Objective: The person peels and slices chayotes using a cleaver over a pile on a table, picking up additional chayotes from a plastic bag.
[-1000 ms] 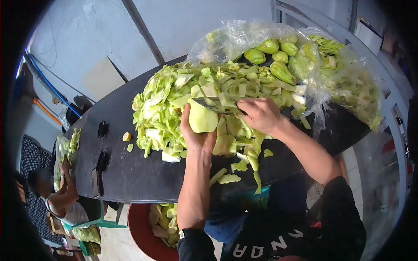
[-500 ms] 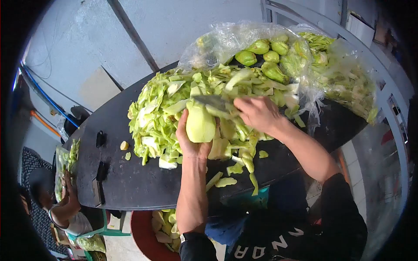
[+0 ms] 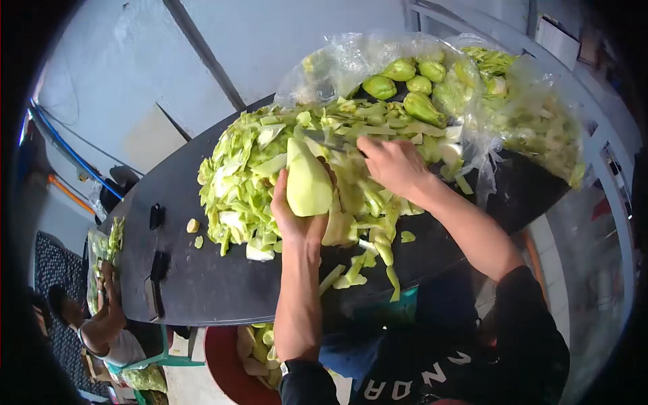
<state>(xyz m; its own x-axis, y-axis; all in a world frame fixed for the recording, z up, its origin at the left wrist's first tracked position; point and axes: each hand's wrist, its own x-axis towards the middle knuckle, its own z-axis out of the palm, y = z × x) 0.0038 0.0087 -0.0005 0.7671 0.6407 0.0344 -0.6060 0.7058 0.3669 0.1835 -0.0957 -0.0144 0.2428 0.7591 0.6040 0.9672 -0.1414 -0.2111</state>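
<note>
My left hand (image 3: 297, 219) holds a peeled pale-green chayote (image 3: 308, 182) upright over the dark table. The fingers of my right hand (image 3: 395, 165) are wrapped round a knife (image 3: 327, 140), whose blade points left toward the top of the chayote and is partly blurred. Beneath and around both hands spreads a large heap of green peels (image 3: 236, 169). Long peel strips (image 3: 385, 250) trail toward the table's near edge. Behind the heap lie several unpeeled green chayotes (image 3: 423, 108).
Clear plastic bags with greens (image 3: 540, 128) lie at the right. A red tub (image 3: 226, 364) holding pale pieces stands below the table edge. A dark phone-like object (image 3: 152, 297) rests on the table's left. Another person (image 3: 101, 331) sits at the far left, handling bagged greens.
The peeled chayote is tilted differently, with its narrow top now showing. The knife blade has come away from over its top, and the view has shifted slightly.
</note>
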